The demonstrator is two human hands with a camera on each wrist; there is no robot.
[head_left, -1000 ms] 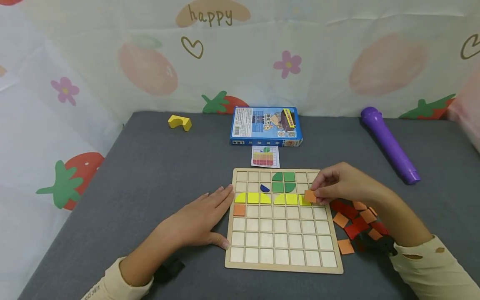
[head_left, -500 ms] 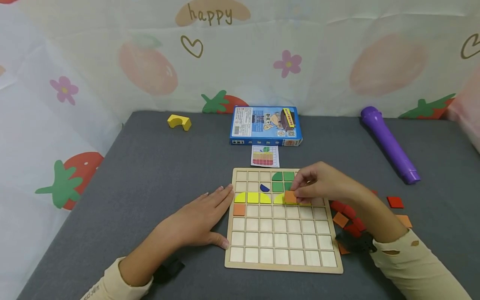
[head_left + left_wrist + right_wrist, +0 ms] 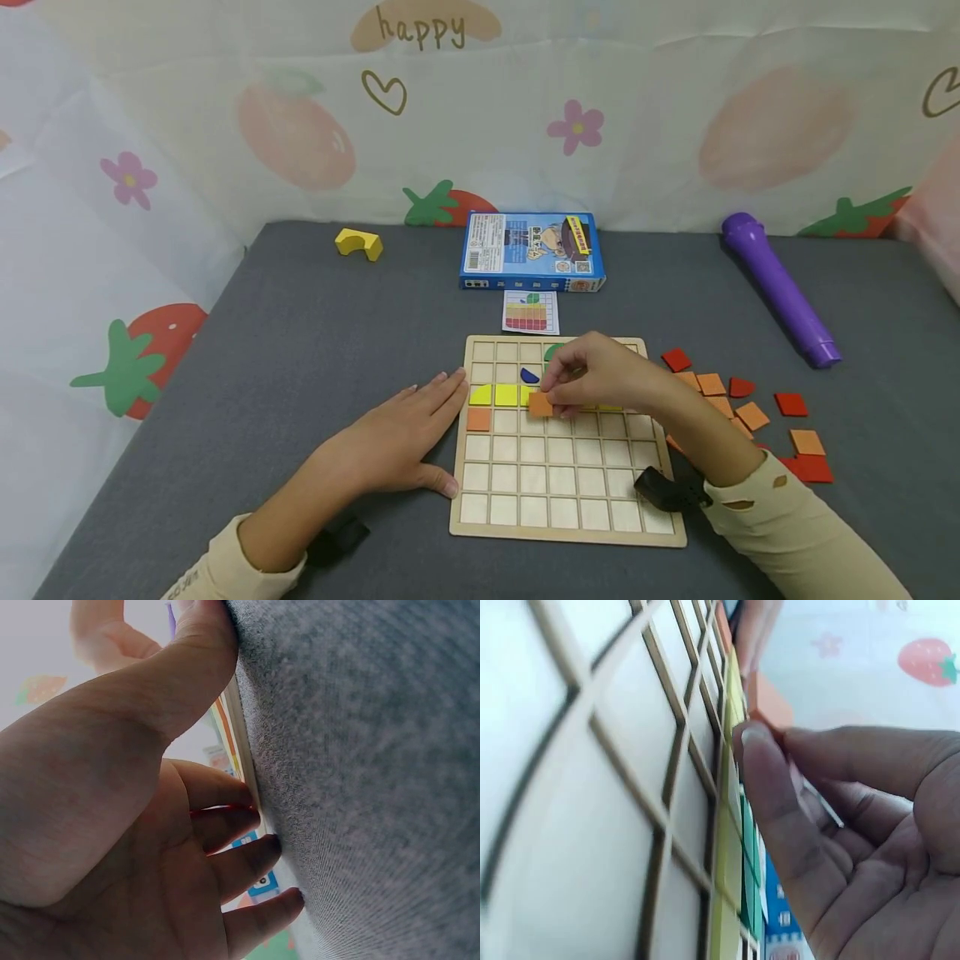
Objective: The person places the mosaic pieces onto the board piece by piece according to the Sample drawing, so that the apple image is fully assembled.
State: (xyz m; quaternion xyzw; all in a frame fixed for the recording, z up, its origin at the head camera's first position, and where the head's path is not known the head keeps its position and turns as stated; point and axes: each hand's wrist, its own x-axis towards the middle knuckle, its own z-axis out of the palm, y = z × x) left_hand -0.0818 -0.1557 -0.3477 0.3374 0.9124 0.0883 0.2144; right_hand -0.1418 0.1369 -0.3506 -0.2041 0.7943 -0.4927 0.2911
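Observation:
My right hand pinches an orange square tile between thumb and index finger, over the row of yellow pieces on the wooden grid board. The right wrist view shows the same orange tile at the fingertips, above the board's surface. My left hand lies flat, fingers straight, with fingertips and thumb at the board's left edge. One orange tile sits in the leftmost cell below the yellow pieces. A dark blue piece lies higher up; the green pieces are mostly hidden by my right hand.
Several loose orange and red tiles lie right of the board. A small pattern card and a blue box are behind it. A purple cylinder lies at the back right, a yellow arch block at the back left.
My right hand has carried the orange tile leftward across the board, from the right edge to near the middle-left. More loose tiles show at the right. My left hand has stayed put.

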